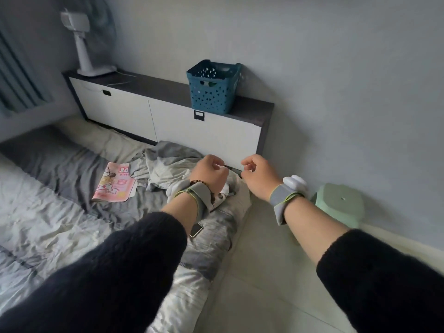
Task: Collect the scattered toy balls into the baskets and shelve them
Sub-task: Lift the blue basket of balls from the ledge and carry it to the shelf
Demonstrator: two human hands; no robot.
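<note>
— So, starting at nine o'clock, what lies there?
— Rumpled grey bedding (60,207) on a mattress on the floor, with a pink cartoon booklet (115,182) lying flat on it. Up at eleven o'clock a white standing fan (84,44) sits on the left end of a low white cabinet (168,118) with a dark top.

— And the basket?
— A teal basket (212,86) with cut-out sides stands upright on the cabinet top at twelve o'clock, close to the wall. Something green and white shows through its holes; whether those are balls I cannot tell.

— The hands?
— Both are raised over the edge of the bedding, near each other but apart, well below the basket. The left hand (210,173) is curled into a loose fist, fingers folded in, with nothing visible inside it. The right hand (258,174) has its fingers bent, thumb and forefinger tips close together; whether they pinch anything I cannot tell. Each wrist wears a grey strap, and both sleeves are dark.

— Anything at three o'clock?
— A pale green stool (341,204) on the tiled floor, against the wall.
</note>
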